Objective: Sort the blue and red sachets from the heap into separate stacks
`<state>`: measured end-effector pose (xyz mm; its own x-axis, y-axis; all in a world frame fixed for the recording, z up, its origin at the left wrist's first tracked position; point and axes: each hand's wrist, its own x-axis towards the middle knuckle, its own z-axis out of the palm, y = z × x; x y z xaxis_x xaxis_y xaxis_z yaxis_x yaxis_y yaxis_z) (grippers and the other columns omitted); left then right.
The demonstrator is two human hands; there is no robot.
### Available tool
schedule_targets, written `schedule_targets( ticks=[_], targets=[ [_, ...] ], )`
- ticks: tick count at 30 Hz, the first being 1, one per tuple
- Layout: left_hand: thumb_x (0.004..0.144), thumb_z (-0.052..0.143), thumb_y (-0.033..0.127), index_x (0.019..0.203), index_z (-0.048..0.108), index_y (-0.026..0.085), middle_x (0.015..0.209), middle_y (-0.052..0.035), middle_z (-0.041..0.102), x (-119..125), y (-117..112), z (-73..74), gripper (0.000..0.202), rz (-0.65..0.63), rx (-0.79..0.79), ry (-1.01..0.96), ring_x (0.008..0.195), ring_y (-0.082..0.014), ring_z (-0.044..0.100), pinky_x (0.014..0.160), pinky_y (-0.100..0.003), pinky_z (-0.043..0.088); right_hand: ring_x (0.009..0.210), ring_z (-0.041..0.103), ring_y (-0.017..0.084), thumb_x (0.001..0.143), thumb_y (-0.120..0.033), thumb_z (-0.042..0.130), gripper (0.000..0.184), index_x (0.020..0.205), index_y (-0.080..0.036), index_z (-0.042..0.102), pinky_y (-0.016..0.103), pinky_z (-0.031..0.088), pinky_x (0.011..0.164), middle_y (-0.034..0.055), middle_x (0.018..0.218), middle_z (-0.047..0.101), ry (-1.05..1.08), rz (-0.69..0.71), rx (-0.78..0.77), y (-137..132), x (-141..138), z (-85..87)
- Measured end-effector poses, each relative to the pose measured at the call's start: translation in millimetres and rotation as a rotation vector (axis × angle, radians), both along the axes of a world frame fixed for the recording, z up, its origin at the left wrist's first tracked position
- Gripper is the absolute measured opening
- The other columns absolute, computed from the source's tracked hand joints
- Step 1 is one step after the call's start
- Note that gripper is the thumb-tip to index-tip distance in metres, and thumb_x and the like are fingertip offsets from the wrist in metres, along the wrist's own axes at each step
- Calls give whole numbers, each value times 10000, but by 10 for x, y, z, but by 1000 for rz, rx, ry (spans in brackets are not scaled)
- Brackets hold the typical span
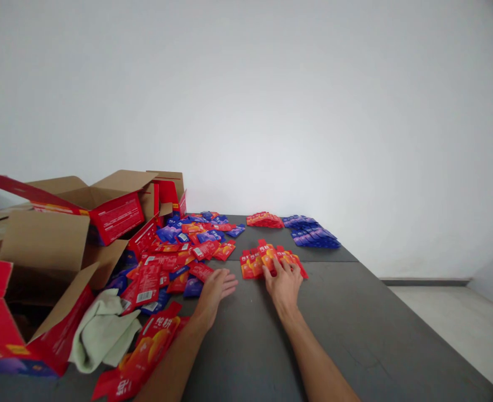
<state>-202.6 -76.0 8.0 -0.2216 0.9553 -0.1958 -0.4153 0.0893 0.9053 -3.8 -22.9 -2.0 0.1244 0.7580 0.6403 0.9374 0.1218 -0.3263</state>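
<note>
My right hand (285, 285) is over a short overlapping row of red-and-orange pouches (249, 264) on the grey table. Its thumb and fingers are closed on one red pouch (267, 254), which sits higher than its neighbours and partly covers them. Beside a loose heap of red and blue pouches (206, 249), my left hand (216, 290) is open, its fingers stretched to the right and nothing in them. Part of the heap lies behind that hand and wrist.
At the back are a fanned stack of red pouches (264, 220) and stacks of blue pouches (315, 237). Open red cartons (118, 218) crowd the left side. A pale green cloth (104, 332) and larger red pouches (149, 349) lie in front. The table's right edge slants toward me.
</note>
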Motion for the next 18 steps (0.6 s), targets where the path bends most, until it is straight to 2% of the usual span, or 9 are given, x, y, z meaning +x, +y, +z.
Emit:
schedule_targets(
  ticks=[10, 18],
  targets=[
    [844, 642, 402, 951, 614, 150, 1029, -179, 724, 8, 20, -67, 275, -80, -1, 100, 863, -251, 735, 825, -399, 571, 1172, 413, 354, 912, -484, 529, 384, 1112, -224, 727, 506, 277, 958, 146, 1229, 629, 15, -114, -36, 79, 121, -97],
    [796, 669, 476, 914, 644, 143, 1022, -167, 719, -2, 75, -149, 354, -97, 14, 201, 856, -252, 731, 779, -368, 563, 1176, 410, 375, 881, -538, 568, 424, 1130, -233, 724, 537, 268, 951, 166, 1231, 610, 1, -132, -55, 65, 118, -129]
  ],
)
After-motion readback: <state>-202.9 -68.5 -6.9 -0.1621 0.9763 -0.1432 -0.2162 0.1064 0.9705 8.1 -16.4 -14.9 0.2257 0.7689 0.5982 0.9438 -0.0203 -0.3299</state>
